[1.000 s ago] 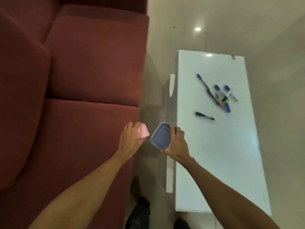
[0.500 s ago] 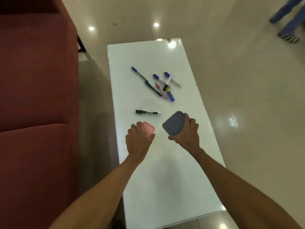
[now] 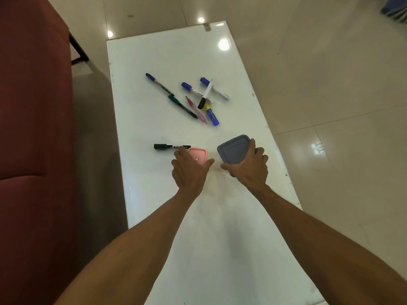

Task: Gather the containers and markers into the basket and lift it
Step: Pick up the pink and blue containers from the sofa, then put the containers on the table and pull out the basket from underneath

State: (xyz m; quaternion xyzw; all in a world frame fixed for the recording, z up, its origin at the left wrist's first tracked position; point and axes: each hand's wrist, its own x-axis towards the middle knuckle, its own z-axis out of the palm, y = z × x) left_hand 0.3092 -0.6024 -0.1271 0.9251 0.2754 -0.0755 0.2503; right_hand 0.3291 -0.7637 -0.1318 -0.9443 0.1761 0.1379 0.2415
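My left hand [image 3: 189, 172] grips a small pink container [image 3: 199, 155] over the middle of the white table [image 3: 220, 227]. Beside it my right hand [image 3: 250, 167] holds a larger blue-grey container [image 3: 233, 149], lid up. A black marker [image 3: 169, 146] lies just left of the pink container, its tip hidden behind my left fingers. Farther up the table lies a loose pile of several markers and pens [image 3: 201, 100], with a blue-capped pen [image 3: 159, 83] and a green pen [image 3: 182, 106] at its left. No basket is in view.
A dark red sofa [image 3: 33, 139] runs along the left side, with a narrow strip of floor between it and the table. Glossy tiled floor [image 3: 330, 95] lies to the right and beyond the table's far end.
Both hands, each holding its container, moved from over the gap beside the sofa to above the table's middle. The view swung right, away from the sofa.
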